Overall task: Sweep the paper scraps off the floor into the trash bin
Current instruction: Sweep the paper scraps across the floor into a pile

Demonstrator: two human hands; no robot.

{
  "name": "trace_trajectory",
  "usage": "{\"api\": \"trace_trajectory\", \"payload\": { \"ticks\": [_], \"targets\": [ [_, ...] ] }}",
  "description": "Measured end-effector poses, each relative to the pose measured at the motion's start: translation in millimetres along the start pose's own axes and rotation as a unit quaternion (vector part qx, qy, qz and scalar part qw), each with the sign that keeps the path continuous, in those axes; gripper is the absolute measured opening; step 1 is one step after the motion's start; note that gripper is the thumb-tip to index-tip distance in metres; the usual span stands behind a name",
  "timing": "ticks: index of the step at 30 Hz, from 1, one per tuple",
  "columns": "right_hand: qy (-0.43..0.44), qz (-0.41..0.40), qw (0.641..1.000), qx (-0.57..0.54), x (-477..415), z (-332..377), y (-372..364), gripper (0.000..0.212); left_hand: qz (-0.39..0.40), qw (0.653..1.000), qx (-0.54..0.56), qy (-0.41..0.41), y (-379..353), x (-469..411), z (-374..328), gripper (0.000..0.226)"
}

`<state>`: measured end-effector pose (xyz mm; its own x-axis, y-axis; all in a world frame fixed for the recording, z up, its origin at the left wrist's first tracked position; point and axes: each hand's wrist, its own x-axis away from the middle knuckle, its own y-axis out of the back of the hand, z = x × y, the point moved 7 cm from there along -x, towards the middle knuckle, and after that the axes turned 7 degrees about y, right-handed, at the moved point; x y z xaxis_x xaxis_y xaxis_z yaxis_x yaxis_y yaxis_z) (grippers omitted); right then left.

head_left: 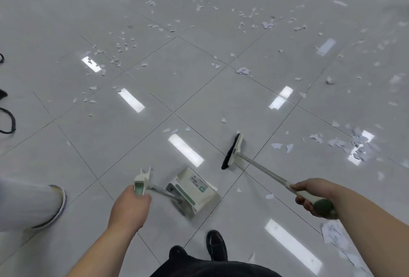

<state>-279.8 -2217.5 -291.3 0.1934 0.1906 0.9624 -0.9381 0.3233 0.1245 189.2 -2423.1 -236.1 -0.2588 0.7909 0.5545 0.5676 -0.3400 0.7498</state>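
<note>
Glossy grey tiled floor (110,166) is seen, a black shoe (217,245) at its near edge. A white-and-green long-handled dustpan (192,190) is gripped by the left hand (129,208), fingers curled round its handle. A black-bristled broom with a metal shaft (232,151) is clasped by the right hand (309,197), its head just beyond the dustpan. White paper scraps (356,146) are strewn beyond and rightward; a light-trousered leg (28,201) stands at the left edge.

Dustpan (194,188) label unreadable, its lower edge blurred; pale trouser leg (24,201) cut off at left
</note>
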Motion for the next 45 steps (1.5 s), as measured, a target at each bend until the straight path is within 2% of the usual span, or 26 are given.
{"api": "trace_trajectory", "payload": {
  "ticks": [8,15,23,28,34,45],
  "targets": [
    [0.049,0.014,0.999,-0.018,16.3,17.2,-37.8,0.033,0.016,0.999,0.001,-0.034,7.2,-20.1,-30.6,0.006],
    [0.089,0.062,0.994,-0.002,1.8,97.2,-153.1,0.03,0.018,0.999,0.024,-0.011,51.3,-65.1,-23.0,0.008],
    [0.072,0.102,0.991,0.047,-42.1,201.4,-298.5,0.03,0.034,0.999,0.034,0.018,104.4,-152.7,-11.0,0.004],
    [0.05,0.109,0.991,0.062,-64.2,236.9,-342.5,0.025,0.049,0.999,0.003,0.019,111.3,-202.6,-14.2,0.007],
    [0.018,0.082,0.996,0.029,-71.7,232.4,-295.0,0.03,0.062,0.997,-0.046,0.0,98.7,-219.1,-40.2,0.006],
    [0.016,0.001,0.999,-0.038,-54.8,187.6,-99.4,0.032,0.094,0.994,-0.051,-0.035,25.8,-160.4,-138.2,0.004]
  ]
}}
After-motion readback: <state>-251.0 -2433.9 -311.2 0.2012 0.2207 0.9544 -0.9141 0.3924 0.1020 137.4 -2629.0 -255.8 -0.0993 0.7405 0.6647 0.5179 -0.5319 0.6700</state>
